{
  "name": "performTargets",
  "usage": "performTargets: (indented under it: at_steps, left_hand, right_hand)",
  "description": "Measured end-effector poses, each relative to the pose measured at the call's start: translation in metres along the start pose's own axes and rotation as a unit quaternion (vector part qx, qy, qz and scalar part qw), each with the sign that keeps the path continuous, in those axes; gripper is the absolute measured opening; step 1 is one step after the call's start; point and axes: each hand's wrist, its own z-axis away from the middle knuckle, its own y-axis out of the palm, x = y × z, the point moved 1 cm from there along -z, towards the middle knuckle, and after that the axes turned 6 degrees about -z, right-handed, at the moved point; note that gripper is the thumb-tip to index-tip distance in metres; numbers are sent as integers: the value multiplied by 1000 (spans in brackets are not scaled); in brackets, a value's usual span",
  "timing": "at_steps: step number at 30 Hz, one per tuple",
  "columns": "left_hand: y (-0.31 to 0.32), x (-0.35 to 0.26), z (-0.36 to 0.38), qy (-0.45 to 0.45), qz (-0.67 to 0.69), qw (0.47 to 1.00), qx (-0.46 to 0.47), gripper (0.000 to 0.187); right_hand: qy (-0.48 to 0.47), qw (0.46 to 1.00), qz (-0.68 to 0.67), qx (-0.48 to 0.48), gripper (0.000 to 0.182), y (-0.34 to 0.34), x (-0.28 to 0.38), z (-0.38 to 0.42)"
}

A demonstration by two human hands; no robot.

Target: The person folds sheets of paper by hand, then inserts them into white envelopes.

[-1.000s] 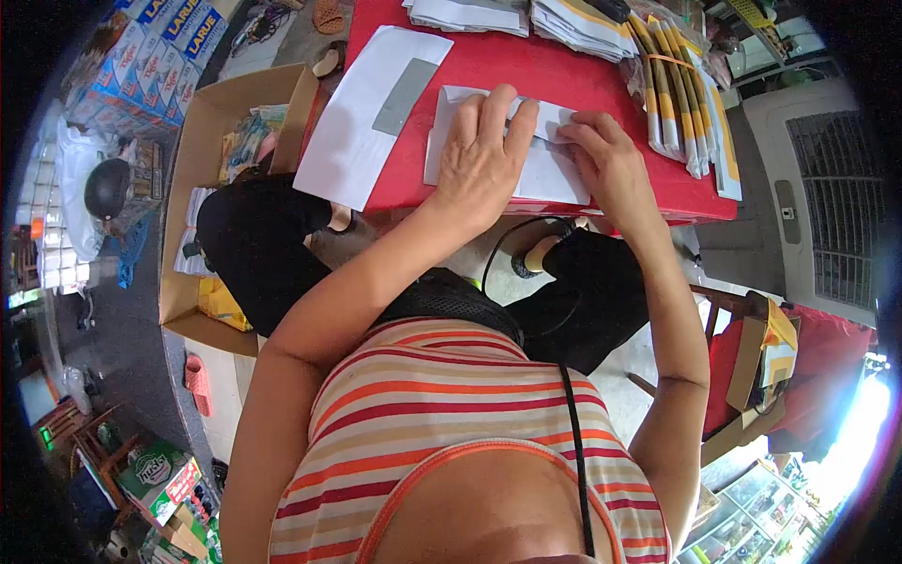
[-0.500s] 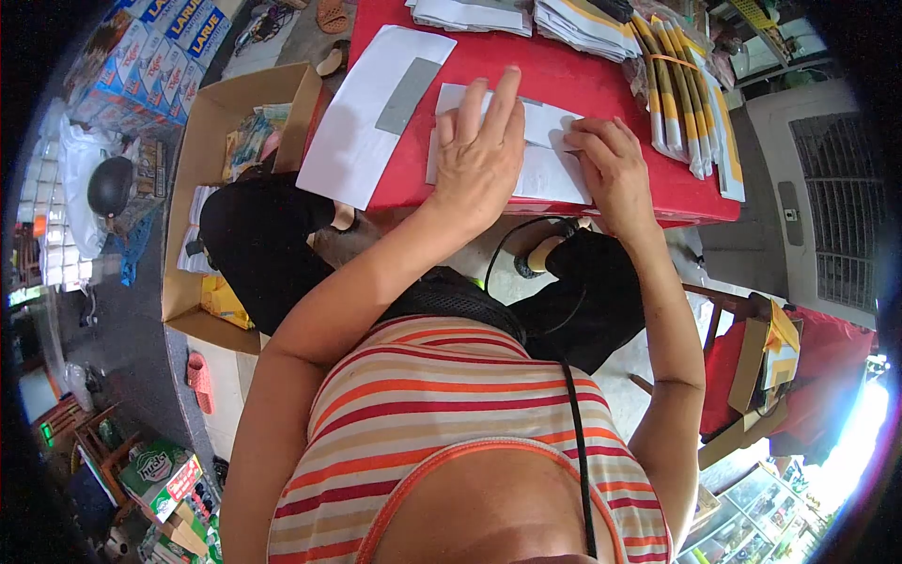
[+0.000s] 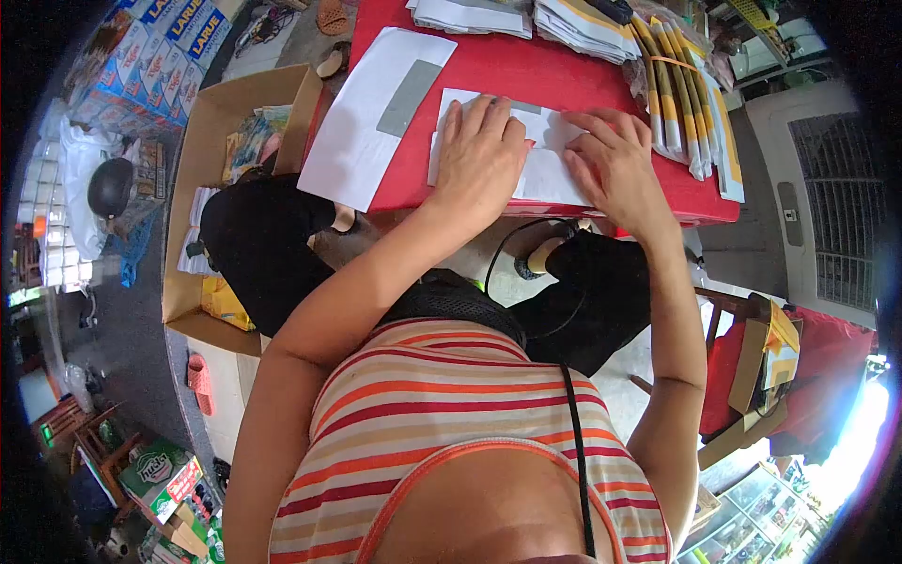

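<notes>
A white folded paper (image 3: 547,175) with a grey strip along its upper part lies on the red tabletop (image 3: 489,68). My left hand (image 3: 481,162) rests palm down on its left part, fingers stretched out over it and hiding some of the folds. At the paper's right end is my right hand (image 3: 615,171), its fingers bent and apart, with the thumb by the near edge. To the left, a larger white sheet (image 3: 349,132) with a grey patch (image 3: 410,98) lies flat, its near end reaching past the table edge.
Stacks of white papers (image 3: 470,15) lie along the table's far side. Yellow-and-white bundles (image 3: 672,89) in plastic, held by a rubber band, sit at right. An open cardboard box (image 3: 178,305) stands on the floor at left. A black cable (image 3: 579,451) hangs down my front.
My left hand's raised fingers have come down onto the paper. My right hand has shifted slightly right, and its fingers are more spread. The paper stays in nearly the same place.
</notes>
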Motion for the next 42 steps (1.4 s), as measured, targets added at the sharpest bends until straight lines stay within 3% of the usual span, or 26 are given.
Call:
performTargets:
  at_steps: [1,3,6,11,14,17,19,21,24,28,30,31,33,34,36,37,40,42]
  left_hand:
    - [0,0,0,0,1,1000,0,29]
    - [1,0,-1,-9,4,1000,19,27]
    - [4,0,0,-12,-13,999,47,30]
    - [0,1,2,-58,-44,996,54,35]
    - [-2,12,6,-79,-31,995,46,38]
    - [-14,28,-3,-69,-19,996,45,43]
    - [-33,37,-16,-74,48,985,147,47]
    - [-32,49,-17,-66,47,992,97,54]
    - [-41,61,-24,-110,79,967,215,55]
    - [-44,71,-25,-85,137,963,216,43]
    - [-50,67,-25,-151,284,929,183,36]
    - [-44,68,-23,-150,285,929,185,36]
    - [-32,72,-16,-178,415,881,140,40]
    - [-32,69,-12,-181,415,881,139,40]
    - [-33,60,-3,-224,490,829,148,57]
    - [-31,59,-1,-226,490,829,147,57]
    - [-33,60,-2,-201,374,901,93,69]
    - [-52,71,-14,-198,382,895,115,67]
  right_hand:
    - [0,1000,1,0,18,-2,-4,-4]
    - [15,995,-20,99,28,-2,-12,-12]
    - [-31,995,-28,87,38,7,-8,-21]
    - [-29,992,27,117,47,28,4,-7]
    - [71,992,39,97,52,32,4,9]
    - [90,991,-24,91,53,35,0,15]
    - [86,990,-36,103,54,31,-1,15]
    - [83,990,-45,107,54,32,-2,17]
    - [85,990,-53,101,54,31,-2,17]
    - [91,989,-72,94,54,29,-1,17]
    - [93,989,-74,91,54,30,-2,17]
    - [96,988,-84,83,54,30,-2,17]
    - [98,988,-94,77,53,30,-2,18]
    - [99,988,-90,73,53,31,-2,18]
    - [96,989,-87,70,54,32,-1,16]
    - [93,990,-80,64,52,32,0,16]
    - [73,995,-69,21,46,30,-4,5]
    - [57,996,-65,-14,41,24,-12,-15]
